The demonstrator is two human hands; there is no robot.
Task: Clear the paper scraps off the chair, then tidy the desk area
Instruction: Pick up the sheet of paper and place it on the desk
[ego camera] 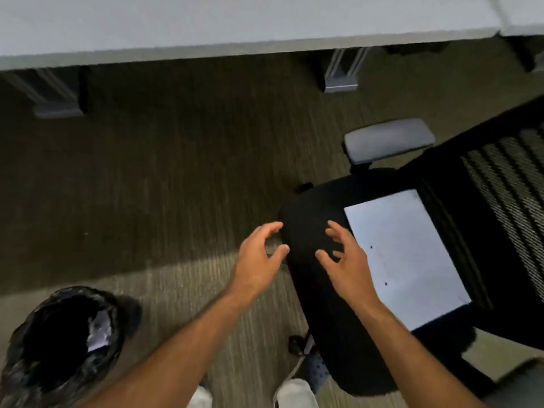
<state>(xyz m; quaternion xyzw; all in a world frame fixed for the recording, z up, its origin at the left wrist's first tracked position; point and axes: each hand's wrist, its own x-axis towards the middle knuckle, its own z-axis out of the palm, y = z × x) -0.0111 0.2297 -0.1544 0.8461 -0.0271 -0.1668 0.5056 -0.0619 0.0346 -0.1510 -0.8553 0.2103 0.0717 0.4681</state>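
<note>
- One white sheet of paper point(409, 257) lay flat on the black seat of the office chair point(318, 290), toward the mesh backrest and on the right half of the cushion as seen from the head camera.
- Both hands hovered over the front of the seat with nothing in them: the left hand point(259, 260) sat at the seat's left edge, partly over the carpet point(176, 187), and the right hand point(348, 266) was above the bare cushion just beside the sheet's near-left edge.
- Fingers point(334, 229) of the right hand were spread and loosely curled, apart from the paper as far as the blur allowed; whether any tip brushed the edge could not be told.
- Left-hand fingers were half curled toward the thumb, as if ready to pinch, yet held nothing.
- Judged from its look, the sheet would be very light, thin and floppy; it would slide easily on the fabric and crease or tear if clutched hard.
- A sensible hold would be the near-left edge or corner, lifted with a fingertip and pinched, or the whole sheet crumpled in one palm.
- Down at lower left stood a bin point(59, 348) lined with a black bag, with pale crumpled paper already inside, well apart from the chair.
- Along the top ran the pale tabletop point(235, 22), blurred.
</note>
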